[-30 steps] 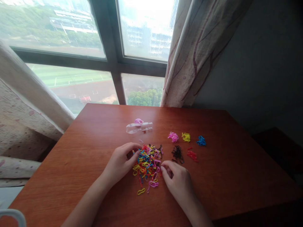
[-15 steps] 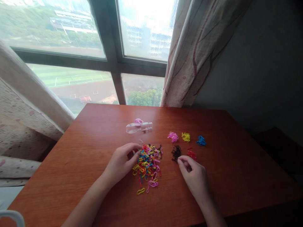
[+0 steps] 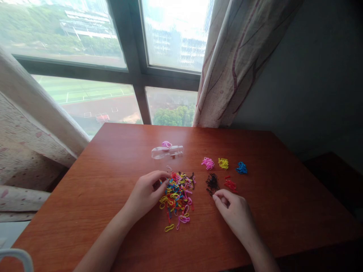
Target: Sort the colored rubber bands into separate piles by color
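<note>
My left hand (image 3: 147,190) rests at the left edge of a mixed pile of small coloured rubber bands (image 3: 177,194). Its fingers are curved, with a small gap between thumb and forefinger tips, and no band shows in them. My right hand (image 3: 232,207) is closed in a pinch at the near edge of a heap of black rubber bands (image 3: 212,181). A black rubber band (image 3: 209,192) reaches to its fingertips. Just beyond that hand lies a small group of red rubber bands (image 3: 230,184).
Pink bands (image 3: 208,163), yellow bands (image 3: 223,163) and blue bands (image 3: 241,167) lie in separate heaps farther back. A clear plastic bottle-like container (image 3: 167,152) with a pink part lies on the wooden table (image 3: 127,147). Behind are a window and curtains.
Both hands stay in nearly the same places. The whole view has shifted very slightly, and the heaps look unchanged.
</note>
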A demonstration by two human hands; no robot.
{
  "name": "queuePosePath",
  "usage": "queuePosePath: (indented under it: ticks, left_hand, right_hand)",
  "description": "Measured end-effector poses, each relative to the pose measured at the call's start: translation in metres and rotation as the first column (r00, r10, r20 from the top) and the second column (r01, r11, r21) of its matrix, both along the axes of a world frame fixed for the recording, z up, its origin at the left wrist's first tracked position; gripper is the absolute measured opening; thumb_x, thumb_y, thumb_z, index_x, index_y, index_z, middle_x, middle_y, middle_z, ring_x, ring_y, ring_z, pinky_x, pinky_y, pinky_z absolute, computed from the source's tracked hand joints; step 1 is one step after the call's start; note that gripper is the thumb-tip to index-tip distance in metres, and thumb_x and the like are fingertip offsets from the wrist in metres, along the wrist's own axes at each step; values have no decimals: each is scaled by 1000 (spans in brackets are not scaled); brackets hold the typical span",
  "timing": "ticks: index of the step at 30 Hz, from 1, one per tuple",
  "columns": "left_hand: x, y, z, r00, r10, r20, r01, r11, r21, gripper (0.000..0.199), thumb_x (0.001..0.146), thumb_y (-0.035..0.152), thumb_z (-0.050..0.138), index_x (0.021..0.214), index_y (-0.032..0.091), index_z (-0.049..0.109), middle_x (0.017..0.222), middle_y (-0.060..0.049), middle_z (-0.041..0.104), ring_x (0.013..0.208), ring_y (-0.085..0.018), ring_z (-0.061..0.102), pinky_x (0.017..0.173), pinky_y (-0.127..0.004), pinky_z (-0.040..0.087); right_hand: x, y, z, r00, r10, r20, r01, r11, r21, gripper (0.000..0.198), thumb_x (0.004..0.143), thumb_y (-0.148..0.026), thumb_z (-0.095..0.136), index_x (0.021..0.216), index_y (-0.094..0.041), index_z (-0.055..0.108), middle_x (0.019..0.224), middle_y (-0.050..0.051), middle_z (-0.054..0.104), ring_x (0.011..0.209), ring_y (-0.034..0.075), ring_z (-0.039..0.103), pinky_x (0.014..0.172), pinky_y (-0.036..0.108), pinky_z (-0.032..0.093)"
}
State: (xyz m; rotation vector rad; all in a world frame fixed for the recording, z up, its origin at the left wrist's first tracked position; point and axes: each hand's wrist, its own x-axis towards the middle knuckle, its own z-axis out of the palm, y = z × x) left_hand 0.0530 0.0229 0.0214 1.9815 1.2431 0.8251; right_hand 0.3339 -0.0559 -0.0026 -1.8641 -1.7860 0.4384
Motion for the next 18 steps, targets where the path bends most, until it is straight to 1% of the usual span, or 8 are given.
queuePosePath:
  ticks: [3,7,9,12,14,16,18]
  left_hand:
    - [0,0,0,1000,-1,5,1,1000,9,16,90,23,57,95,19,71,87,-4,75,72,-16,66,61,-22,51]
    - [5,-4,2,1000,-23,15,22,999,25,15,91,22,56,95,19,70,85,-3,73,69,-14,63,60,-22,48]
    - [11,-9,4,996,-87,23,86,996,35,15,92,21,56,98,20,69,87,-3,71,71,-14,62,64,-23,48]
    - [22,-17,8,974,-223,33,222,975,32,16,93,18,55,101,22,69,94,-4,70,83,-16,64,76,-25,49]
    - [27,-20,8,960,-279,28,278,960,17,18,93,16,55,103,22,68,97,-4,70,90,-17,64,80,-25,49]
    - [28,-22,8,956,-294,16,294,956,9,20,92,13,54,103,23,68,98,-4,70,91,-17,64,80,-25,48]
    - [26,-21,7,960,-280,8,280,960,16,21,92,13,53,104,22,68,95,-4,69,88,-17,63,78,-25,48]
  right_hand:
    - [-2,-3,5,998,-11,-63,11,1000,-5,29,90,-37,54,73,-20,70,51,-2,53,47,14,51,48,23,36]
    - [-10,-7,13,974,-11,-227,-1,999,-52,29,91,-39,55,76,-19,70,56,-2,56,51,14,53,49,22,37]
    - [-16,-8,16,949,-6,-315,-22,996,-87,30,92,-41,55,78,-19,70,59,-1,58,54,14,54,50,22,38]
    - [-25,-7,19,913,21,-408,-73,991,-112,31,92,-43,55,82,-18,71,66,1,62,57,15,55,51,22,40]
    - [-25,-5,19,918,20,-397,-63,993,-95,31,92,-42,55,83,-18,71,67,1,63,58,15,56,52,22,41]
    - [-19,-2,17,945,-30,-325,15,999,-47,30,92,-41,56,82,-18,72,65,1,63,57,15,56,53,22,42]
    - [-9,1,12,965,-103,-241,109,994,14,29,90,-41,57,82,-18,72,63,1,62,56,15,57,53,22,43]
